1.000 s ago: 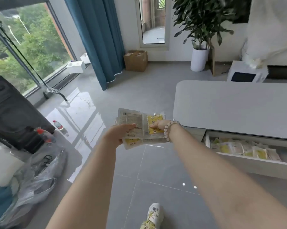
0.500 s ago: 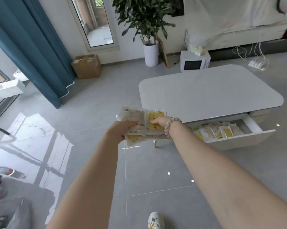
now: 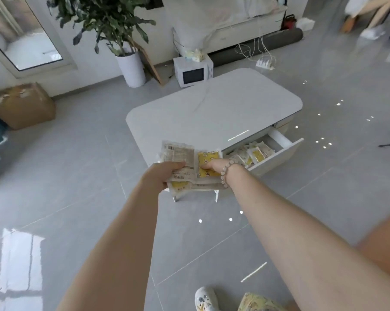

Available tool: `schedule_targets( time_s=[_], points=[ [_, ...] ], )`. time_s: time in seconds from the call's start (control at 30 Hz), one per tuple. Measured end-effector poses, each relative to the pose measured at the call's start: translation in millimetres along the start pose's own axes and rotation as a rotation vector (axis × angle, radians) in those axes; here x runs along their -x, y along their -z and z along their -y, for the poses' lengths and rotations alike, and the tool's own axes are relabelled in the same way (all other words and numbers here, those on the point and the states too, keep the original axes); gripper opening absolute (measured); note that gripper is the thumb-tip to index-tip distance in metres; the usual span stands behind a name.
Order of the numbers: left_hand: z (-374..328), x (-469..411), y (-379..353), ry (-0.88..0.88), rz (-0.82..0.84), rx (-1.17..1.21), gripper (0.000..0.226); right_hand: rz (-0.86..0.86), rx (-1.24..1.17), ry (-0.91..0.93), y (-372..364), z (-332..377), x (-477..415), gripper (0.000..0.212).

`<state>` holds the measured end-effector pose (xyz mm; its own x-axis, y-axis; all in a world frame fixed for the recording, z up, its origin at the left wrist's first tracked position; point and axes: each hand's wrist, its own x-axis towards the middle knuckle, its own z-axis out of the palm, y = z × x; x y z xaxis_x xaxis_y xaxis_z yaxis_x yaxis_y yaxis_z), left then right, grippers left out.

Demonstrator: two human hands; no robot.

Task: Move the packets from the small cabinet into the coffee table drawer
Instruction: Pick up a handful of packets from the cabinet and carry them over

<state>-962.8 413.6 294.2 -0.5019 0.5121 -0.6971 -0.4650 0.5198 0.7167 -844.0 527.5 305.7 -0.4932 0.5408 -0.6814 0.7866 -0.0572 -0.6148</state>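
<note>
a stack of packets [image 3: 179, 153] is gripped at both ends, the fingers of the left hand [image 3: 165, 173] and the right hand [image 3: 213, 167] curled round it, short of the coffee table [image 3: 212, 108]. the open drawer [image 3: 279, 156], already part filled, lies ahead and rightward, nearer the right hand.

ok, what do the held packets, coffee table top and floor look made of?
The packets look like thin plastic film: semi-clear, crinkled, printed. The coffee table top is a hard glossy white slab, maybe lacquer, glass or stone; it mirrors a light streak. The floor looks like polished grey tile, probably ceramic: grout lines, sharp reflections.
</note>
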Motion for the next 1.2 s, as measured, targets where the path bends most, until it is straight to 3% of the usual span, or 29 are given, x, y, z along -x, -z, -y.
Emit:
schedule_targets(
  time_s=[0.2, 0.33, 0.53, 0.6, 0.83, 0.97, 1.0, 1.07, 1.13, 1.2],
  points=[
    [-18, -29, -47, 0.020, 0.092, -0.108, 0.032, -0.042, 0.028, -0.070, 41, -18, -6, 0.060],
    [-34, -48, -99, 0.010, 0.151, -0.183, 0.020, -0.049, 0.046, -0.122, 81, -33, -18, 0.060],
    [-55, -85, -177, 0.028, 0.201, -0.202, 0.029, -0.107, 0.064, -0.171, 154, -58, -47, 0.060],
    [-64, -98, -200, 0.056, 0.219, -0.205, 0.037, -0.118, 0.032, -0.166, 178, -64, -57, 0.058],
    [-97, -132, -272, 0.079, 0.258, -0.184, 0.032, -0.145, -0.073, -0.225, 254, -78, -95, 0.059],
    [-117, -150, -303, 0.077, 0.272, -0.221, 0.025, -0.076, -0.169, -0.261, 287, -83, -119, 0.058],
    [-121, -156, -310, 0.077, 0.266, -0.225, 0.026, -0.067, -0.191, -0.244, 295, -86, -123, 0.049],
    [-127, -166, -324, 0.085, 0.247, -0.238, 0.026, -0.100, -0.225, -0.240, 310, -96, -137, 0.009],
    [-131, -175, -337, 0.096, 0.240, -0.243, 0.023, -0.109, -0.243, -0.239, 324, -100, -144, 0.031],
    [-134, -181, -348, 0.105, 0.248, -0.245, 0.019, -0.098, -0.211, -0.244, 335, -104, -151, 0.033]
  ],
)
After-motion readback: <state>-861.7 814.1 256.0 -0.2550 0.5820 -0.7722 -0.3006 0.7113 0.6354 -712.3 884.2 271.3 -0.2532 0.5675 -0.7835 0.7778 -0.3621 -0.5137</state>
